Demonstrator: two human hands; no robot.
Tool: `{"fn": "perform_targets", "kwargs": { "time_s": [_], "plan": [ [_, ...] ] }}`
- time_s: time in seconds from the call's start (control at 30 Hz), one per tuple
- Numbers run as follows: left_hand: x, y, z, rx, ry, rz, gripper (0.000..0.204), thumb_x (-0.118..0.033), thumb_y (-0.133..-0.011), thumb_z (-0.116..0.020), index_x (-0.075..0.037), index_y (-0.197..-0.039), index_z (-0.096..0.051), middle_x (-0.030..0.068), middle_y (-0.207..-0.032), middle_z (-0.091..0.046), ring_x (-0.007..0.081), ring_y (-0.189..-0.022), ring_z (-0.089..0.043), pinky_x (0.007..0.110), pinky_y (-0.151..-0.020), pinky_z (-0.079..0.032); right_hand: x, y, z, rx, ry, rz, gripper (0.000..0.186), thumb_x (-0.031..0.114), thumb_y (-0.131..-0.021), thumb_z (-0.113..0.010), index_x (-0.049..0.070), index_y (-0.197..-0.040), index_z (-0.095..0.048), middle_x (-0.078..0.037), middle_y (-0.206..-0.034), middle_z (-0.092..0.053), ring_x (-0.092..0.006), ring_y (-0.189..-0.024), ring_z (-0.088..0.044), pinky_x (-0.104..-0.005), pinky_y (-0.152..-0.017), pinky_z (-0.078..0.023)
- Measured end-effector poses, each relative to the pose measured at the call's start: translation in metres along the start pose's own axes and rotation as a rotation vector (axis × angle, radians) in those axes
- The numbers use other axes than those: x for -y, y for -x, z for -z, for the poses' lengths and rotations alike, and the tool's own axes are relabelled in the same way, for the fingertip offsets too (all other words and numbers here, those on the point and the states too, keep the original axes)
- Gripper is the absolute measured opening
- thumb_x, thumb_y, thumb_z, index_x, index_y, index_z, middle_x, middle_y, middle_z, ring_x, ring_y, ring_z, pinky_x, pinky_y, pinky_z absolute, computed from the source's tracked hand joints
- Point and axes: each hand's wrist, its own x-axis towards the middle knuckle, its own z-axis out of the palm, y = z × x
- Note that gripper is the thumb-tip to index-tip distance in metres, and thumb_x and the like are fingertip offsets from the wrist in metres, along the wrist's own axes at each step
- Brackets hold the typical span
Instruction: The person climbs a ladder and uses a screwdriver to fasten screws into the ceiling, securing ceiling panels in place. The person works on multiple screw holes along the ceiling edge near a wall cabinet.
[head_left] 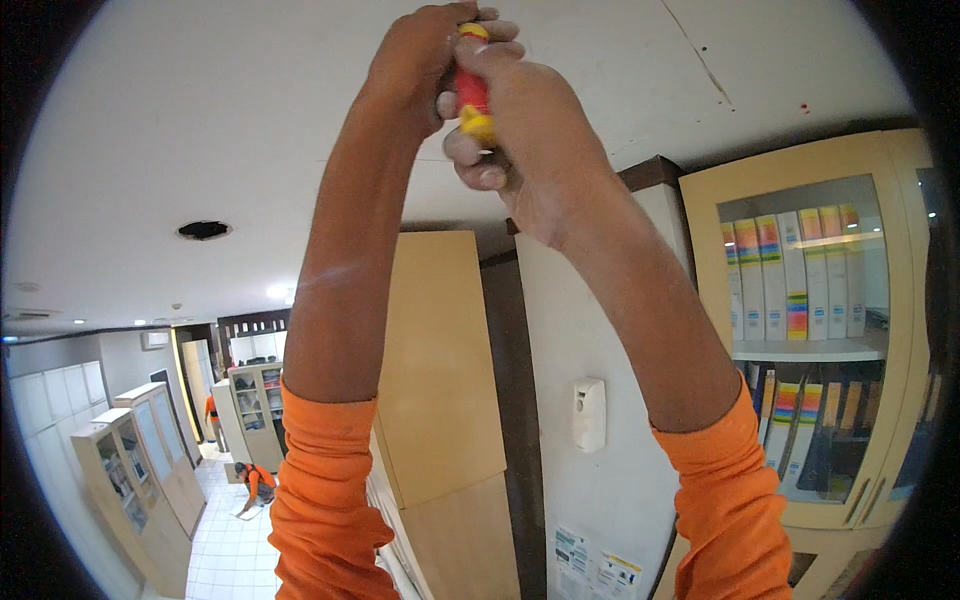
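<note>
Both my arms reach up in orange sleeves toward the white ceiling [270, 110]. My right hand [540, 110] is closed around a hand tool with a red and yellow handle [472, 92]; its working end is hidden, so I cannot tell its exact kind. Pressed in from the other side, my left hand [412, 65] has its fingers curled at the upper part of the same handle, some of them out of sight. Pale dust coats the fingers. A thin dark line [697, 52] and a few small marks run across the ceiling to the right.
A dark round hole [204, 230] opens in the ceiling at left. Tall wooden cabinets [445, 350] stand ahead, and a glass-door cabinet [800, 190] with binders at right. A white dispenser [589, 414] hangs on the wall. Far below, a person in orange [260, 484] crouches on the tiled floor.
</note>
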Motion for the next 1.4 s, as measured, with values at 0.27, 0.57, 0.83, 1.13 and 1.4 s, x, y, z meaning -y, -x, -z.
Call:
{"fn": "perform_targets", "kwargs": {
  "time_s": [0.27, 0.57, 0.83, 1.13, 1.4],
  "plan": [
    [0.008, 0.010, -0.040, 0.025, 0.800, 0.025, 0.029, -0.028, -0.105, -0.054, -0.002, -0.107, -0.067, 0.0095, -0.093, -0.069, 0.0193, -0.085, -0.068, 0.033, -0.078, -0.057, -0.011, -0.014, -0.008, -0.212, 0.088, 0.079, 0.020, 0.035, -0.104, -0.052, 0.015, -0.105, -0.048, 0.003, -0.070, -0.052, -0.0067, -0.041, -0.032, -0.0263, -0.040, -0.022],
    [-0.022, -0.005, -0.024, 0.042, 0.088, 0.143, 0.027, -0.027, -0.109, -0.046, -0.008, -0.098, -0.062, 0.0000, -0.076, -0.059, 0.0137, -0.066, -0.058, 0.033, -0.066, -0.052, -0.015, -0.014, -0.002, -0.013, -0.373, 0.069, 0.010, 0.032, -0.108, -0.046, 0.024, -0.102, -0.050, 0.005, -0.069, -0.051, -0.0053, -0.041, -0.028, -0.0224, -0.040, -0.019],
    [0.004, -0.030, -0.008, 0.069, -0.033, 0.077, 0.029, -0.027, -0.105, -0.055, 0.000, -0.110, -0.065, 0.0063, -0.093, -0.070, 0.0179, -0.078, -0.067, 0.031, -0.079, -0.058, -0.009, -0.013, 0.016, 0.158, -0.493, -0.039, 0.016, 0.030, -0.108, -0.043, 0.018, -0.098, -0.049, 0.004, -0.070, -0.050, -0.0058, -0.042, -0.030, -0.0217, -0.039, -0.022],
    [0.021, 0.008, -0.033, 0.090, 0.570, -0.068, 0.035, -0.027, -0.106, -0.054, 0.004, -0.121, -0.060, 0.0102, -0.103, -0.070, 0.0213, -0.093, -0.070, 0.038, -0.089, -0.059, -0.016, -0.025, 0.015, -0.184, 0.345, 0.100, 0.028, 0.036, -0.107, -0.046, 0.011, -0.096, -0.049, 0.003, -0.073, -0.054, -0.0041, -0.045, -0.035, -0.0244, -0.040, -0.020],
    [0.048, -0.020, -0.009, 0.827, 1.237, -0.096, 0.031, -0.025, -0.106, -0.055, 0.002, -0.118, -0.063, 0.0087, -0.099, -0.068, 0.0168, -0.087, -0.067, 0.033, -0.084, -0.058, -0.020, -0.023, -0.002, -0.110, -0.097, 0.108, 0.021, 0.037, -0.106, -0.048, 0.019, -0.095, -0.049, 0.004, -0.069, -0.051, -0.0056, -0.040, -0.030, -0.0228, -0.038, -0.019]
  ]
}}
